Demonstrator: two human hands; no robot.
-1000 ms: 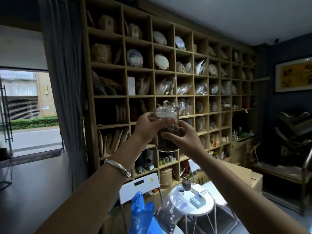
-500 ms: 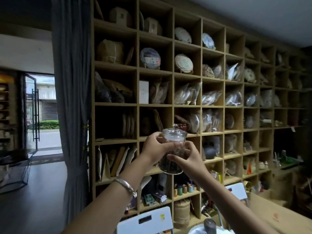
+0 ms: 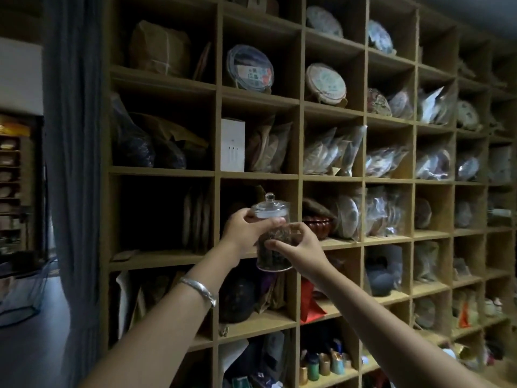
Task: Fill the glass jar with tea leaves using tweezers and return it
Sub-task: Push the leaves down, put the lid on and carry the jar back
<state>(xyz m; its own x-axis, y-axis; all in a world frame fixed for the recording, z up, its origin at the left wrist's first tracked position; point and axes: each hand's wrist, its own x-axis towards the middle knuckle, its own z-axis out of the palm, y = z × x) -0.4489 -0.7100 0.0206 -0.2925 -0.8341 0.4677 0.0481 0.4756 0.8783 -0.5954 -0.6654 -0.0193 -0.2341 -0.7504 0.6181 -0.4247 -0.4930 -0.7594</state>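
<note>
The glass jar (image 3: 272,236), lidded and dark with tea leaves (image 3: 270,245), is held in the air in front of the shelf (image 3: 162,257). The left hand (image 3: 246,229) curls its fingers round the jar's upper part; the right hand (image 3: 299,247) pinches the lower body. The step in hand appears to be the return: keep the jar upright, clear the shelf edge, set the base flat, then release.
</note>
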